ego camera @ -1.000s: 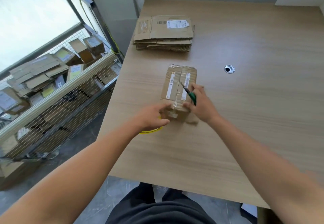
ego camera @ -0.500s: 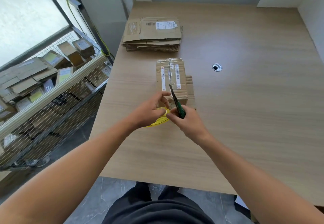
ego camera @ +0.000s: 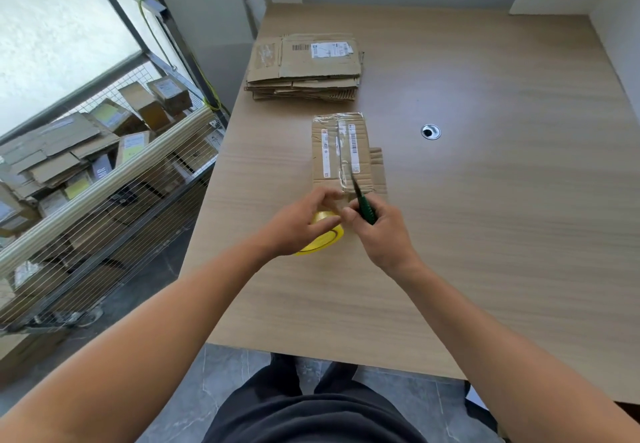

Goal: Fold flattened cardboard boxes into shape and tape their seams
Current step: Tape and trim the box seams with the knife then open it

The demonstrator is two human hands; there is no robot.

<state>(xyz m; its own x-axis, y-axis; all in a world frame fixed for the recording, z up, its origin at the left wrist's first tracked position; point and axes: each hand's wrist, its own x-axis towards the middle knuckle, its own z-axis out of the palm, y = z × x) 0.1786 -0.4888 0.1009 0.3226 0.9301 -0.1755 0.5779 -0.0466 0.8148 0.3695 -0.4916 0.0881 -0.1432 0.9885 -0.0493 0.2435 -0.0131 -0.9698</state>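
Note:
A small folded cardboard box with white barcode labels and clear tape along its top seam lies on the wooden table. Just in front of it, my left hand grips a yellow roll of tape, fingers curled at the box's near end. My right hand holds a green-handled cutter, its blade pointing up at the near end of the taped seam. A stack of flattened cardboard boxes sits farther back on the table.
A wire-mesh cart full of cardboard boxes stands left of the table. A round cable hole is in the tabletop right of the box. White walls close the table's far and right sides.
My left hand slid back from the box's near end onto the yellow tape roll. My right hand drew the cutter from the box top toward its near end.

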